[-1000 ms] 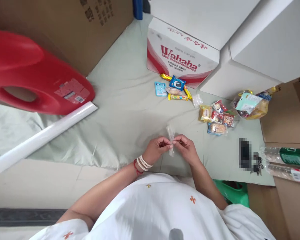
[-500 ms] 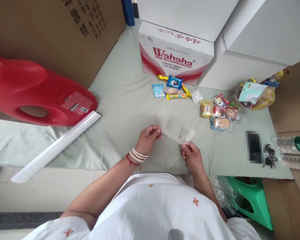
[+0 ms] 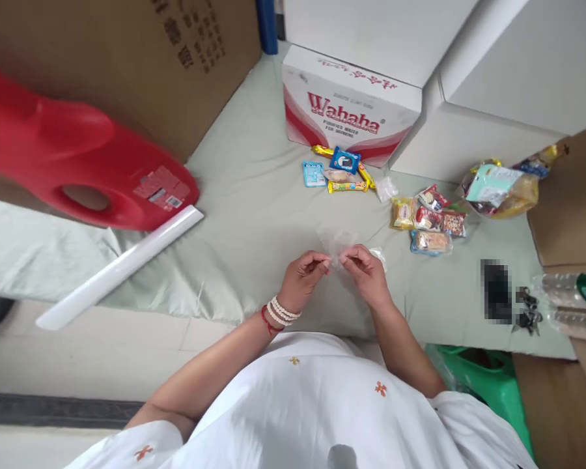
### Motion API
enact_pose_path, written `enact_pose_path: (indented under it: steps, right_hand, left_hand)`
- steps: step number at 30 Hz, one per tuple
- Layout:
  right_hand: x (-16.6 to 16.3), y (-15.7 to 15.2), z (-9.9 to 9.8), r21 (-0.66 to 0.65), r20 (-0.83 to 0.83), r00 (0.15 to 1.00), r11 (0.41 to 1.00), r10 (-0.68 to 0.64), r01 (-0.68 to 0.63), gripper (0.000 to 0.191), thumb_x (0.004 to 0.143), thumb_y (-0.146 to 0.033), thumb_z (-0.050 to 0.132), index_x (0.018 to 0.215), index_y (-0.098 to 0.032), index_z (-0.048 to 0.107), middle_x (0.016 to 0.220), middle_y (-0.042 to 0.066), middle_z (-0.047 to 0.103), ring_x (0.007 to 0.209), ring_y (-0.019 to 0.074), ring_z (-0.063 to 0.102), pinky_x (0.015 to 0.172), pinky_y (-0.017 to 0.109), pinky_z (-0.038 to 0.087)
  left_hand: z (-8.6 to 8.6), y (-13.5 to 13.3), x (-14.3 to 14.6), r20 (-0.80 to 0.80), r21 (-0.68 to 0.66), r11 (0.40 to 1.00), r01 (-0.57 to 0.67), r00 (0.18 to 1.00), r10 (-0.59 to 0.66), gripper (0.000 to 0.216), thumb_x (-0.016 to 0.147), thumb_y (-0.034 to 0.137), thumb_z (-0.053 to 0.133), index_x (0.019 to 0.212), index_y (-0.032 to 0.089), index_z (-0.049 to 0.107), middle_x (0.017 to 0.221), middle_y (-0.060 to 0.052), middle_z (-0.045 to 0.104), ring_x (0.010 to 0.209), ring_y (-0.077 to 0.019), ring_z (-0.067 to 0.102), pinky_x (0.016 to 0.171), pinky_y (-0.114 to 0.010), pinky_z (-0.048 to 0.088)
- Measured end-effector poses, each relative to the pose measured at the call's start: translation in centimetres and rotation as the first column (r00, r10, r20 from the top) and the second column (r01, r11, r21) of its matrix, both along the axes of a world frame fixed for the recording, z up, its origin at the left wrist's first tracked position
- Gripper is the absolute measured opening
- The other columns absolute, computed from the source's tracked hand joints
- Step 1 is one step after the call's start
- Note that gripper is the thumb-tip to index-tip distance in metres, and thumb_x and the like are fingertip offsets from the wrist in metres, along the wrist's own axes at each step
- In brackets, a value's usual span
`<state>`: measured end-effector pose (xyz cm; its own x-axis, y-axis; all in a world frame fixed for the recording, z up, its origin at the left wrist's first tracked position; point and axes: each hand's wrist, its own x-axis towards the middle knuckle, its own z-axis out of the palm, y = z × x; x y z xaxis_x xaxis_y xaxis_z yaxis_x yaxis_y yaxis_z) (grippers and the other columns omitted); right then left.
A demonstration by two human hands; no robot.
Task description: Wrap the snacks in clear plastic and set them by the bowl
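Both hands are coming back together at frame centre after being spread apart half a second ago. Now the left hand (image 3: 305,277), beaded bracelets at the wrist, and the right hand (image 3: 366,273) are each pinching the crumpled clear plastic bag (image 3: 339,240), which is bunching just above the fingertips over the green sheet (image 3: 244,215). Snack packets (image 3: 427,225) are lying right of centre.

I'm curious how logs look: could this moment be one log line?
left hand: pinches clear bag | right hand: pinches same bag | nearby: snack packets on green sheet
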<state>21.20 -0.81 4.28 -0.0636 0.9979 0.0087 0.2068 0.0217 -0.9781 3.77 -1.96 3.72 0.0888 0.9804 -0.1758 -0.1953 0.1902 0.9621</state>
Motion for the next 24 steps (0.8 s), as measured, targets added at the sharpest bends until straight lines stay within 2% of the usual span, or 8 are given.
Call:
enact_pose_path:
  steps: [6, 8, 10, 12, 14, 17, 21, 24]
  right_hand:
    - [0.4, -3.0, -1.9, -0.154, -0.282, 0.904, 0.945, -0.322, 0.288, 0.028, 0.090, -0.051, 0.067, 0.089, -0.023, 0.062, 0.094, 0.003, 0.064, 0.087, 0.0177, 0.059, 0.077, 0.031, 0.052]
    - [1.2, -3.9, -1.4, -0.141, -0.247, 0.899, 0.931, -0.363, 0.337, 0.029, 0.092, -0.052, 0.065, 0.090, -0.023, 0.060, 0.095, 0.003, 0.065, 0.085, 0.0179, 0.060, 0.074, 0.031, 0.052]
    - [1.9, -4.3, -0.2, -0.006, -0.120, 0.909, 0.916, -0.398, 0.400, 0.025, 0.096, -0.048, 0.062, 0.092, -0.023, 0.061, 0.092, 0.003, 0.063, 0.081, 0.0171, 0.058, 0.073, 0.031, 0.051]
    - [2.2, -4.1, 1.2, 0.197, 0.048, 0.938, 0.924, -0.343, 0.327, 0.019, 0.099, -0.043, 0.060, 0.095, -0.024, 0.065, 0.091, 0.003, 0.062, 0.082, 0.0178, 0.058, 0.076, 0.033, 0.050]
    - [2.0, -3.5, 2.3, 0.323, 0.248, 0.950, 0.941, -0.190, 0.104, 0.017, 0.098, -0.040, 0.062, 0.103, -0.026, 0.070, 0.098, 0.005, 0.063, 0.091, 0.0208, 0.059, 0.082, 0.037, 0.051]
    - [1.0, -2.0, 2.3, 0.337, 0.472, 0.881, 0.931, -0.040, -0.138, 0.023, 0.095, -0.039, 0.068, 0.115, -0.028, 0.073, 0.106, 0.008, 0.063, 0.102, 0.0247, 0.058, 0.090, 0.042, 0.051]
    - [-0.1, -0.9, 0.8, 0.327, 0.542, 0.840, 0.922, -0.004, -0.207, 0.017, 0.100, -0.027, 0.060, 0.104, -0.028, 0.076, 0.095, 0.006, 0.064, 0.093, 0.0231, 0.056, 0.085, 0.039, 0.049]
    - [-0.5, -1.4, 0.2, 0.325, 0.563, 0.827, 0.918, 0.006, -0.228, 0.021, 0.101, -0.024, 0.056, 0.102, -0.027, 0.077, 0.092, 0.006, 0.065, 0.089, 0.0227, 0.053, 0.083, 0.039, 0.046]
  left_hand:
    - [-0.4, 1.3, -2.0, 0.004, -0.106, 0.994, -0.022, 1.000, 0.022, 0.031, 0.078, 0.048, 0.079, 0.084, 0.019, 0.069, 0.081, -0.001, 0.069, 0.073, -0.0128, 0.062, 0.068, -0.025, 0.046]
    - [-0.5, 1.5, -2.0, -0.003, -0.088, 0.995, -0.037, 0.999, 0.037, 0.031, 0.078, 0.047, 0.080, 0.085, 0.019, 0.070, 0.083, -0.001, 0.069, 0.076, -0.0136, 0.063, 0.070, -0.026, 0.047]
    - [-0.3, 1.4, -1.5, -0.037, -0.039, 0.997, -0.062, 0.997, 0.060, 0.030, 0.079, 0.047, 0.079, 0.085, 0.019, 0.070, 0.082, -0.001, 0.069, 0.077, -0.0141, 0.063, 0.073, -0.027, 0.048]
    - [0.1, 1.1, -0.7, -0.048, 0.003, 0.996, -0.088, 0.995, 0.089, 0.029, 0.080, 0.046, 0.078, 0.084, 0.019, 0.069, 0.080, -0.001, 0.069, 0.077, -0.0145, 0.062, 0.073, -0.027, 0.048]
    - [0.6, 0.6, 0.1, -0.022, 0.024, 0.993, -0.114, 0.993, 0.115, 0.028, 0.081, 0.046, 0.077, 0.084, 0.019, 0.068, 0.080, -0.001, 0.069, 0.076, -0.0148, 0.063, 0.073, -0.028, 0.049]
    - [1.1, 0.0, 0.8, 0.008, 0.029, 0.991, -0.133, 0.991, 0.133, 0.027, 0.083, 0.045, 0.075, 0.085, 0.019, 0.068, 0.078, 0.000, 0.069, 0.075, -0.0150, 0.063, 0.075, -0.029, 0.050]
    - [0.9, -0.5, 0.7, 0.052, -0.013, 0.995, -0.104, 0.993, 0.104, 0.028, 0.080, 0.046, 0.077, 0.083, 0.018, 0.069, 0.078, -0.001, 0.069, 0.075, -0.0153, 0.064, 0.074, -0.029, 0.051]
    - [0.7, -0.5, 0.1, 0.146, -0.131, 0.991, -0.029, 0.988, 0.048, 0.036, 0.080, 0.054, 0.073, 0.083, 0.019, 0.067, 0.083, -0.003, 0.070, 0.071, -0.0159, 0.066, 0.061, -0.027, 0.049]
